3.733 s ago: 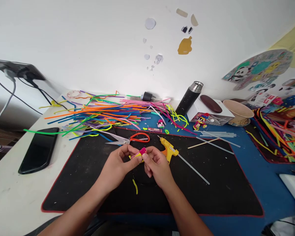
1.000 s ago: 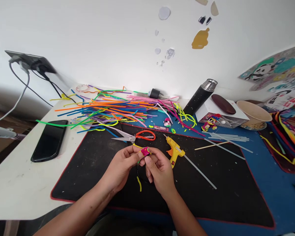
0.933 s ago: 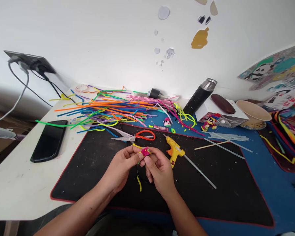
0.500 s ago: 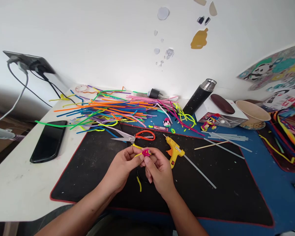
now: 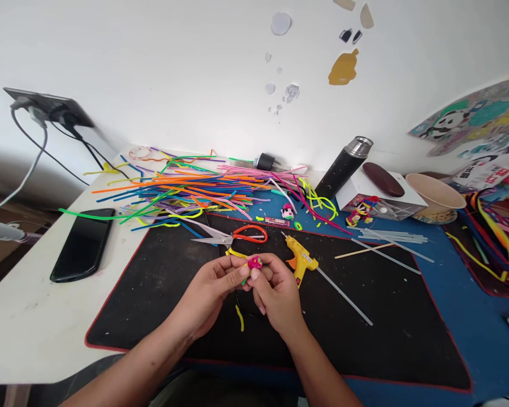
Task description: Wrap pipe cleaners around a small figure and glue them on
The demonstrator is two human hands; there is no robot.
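Observation:
Between my two hands is a small magenta pipe-cleaner piece (image 5: 255, 262) with bits of yellow and green on it. My left hand (image 5: 220, 282) is closed, its thumb and fingertips pinching the piece from the left. From the right, my right hand (image 5: 279, 288) pinches it too, with the other fingers curled underneath. Part of the piece is hidden by the fingertips. Just beyond my hands lie orange-handled scissors (image 5: 249, 234), their blades apart. A yellow hot glue gun (image 5: 300, 257) with a glue stick (image 5: 343, 295) in its back end rests to the right. A short yellow pipe-cleaner scrap (image 5: 240, 318) is beneath my hands.
Many coloured pipe cleaners (image 5: 186, 189) are piled at the back left, near a black phone (image 5: 83, 244). A black flask (image 5: 343, 164), a white box (image 5: 382, 192), a small figure (image 5: 360, 212) and a bowl (image 5: 436, 192) stand at the back right. Glue sticks (image 5: 396, 236) lie before them.
My fingers have turned the magenta piece slightly, and a bit of green now shows below it. Both hands keep their pinch in nearly the same place.

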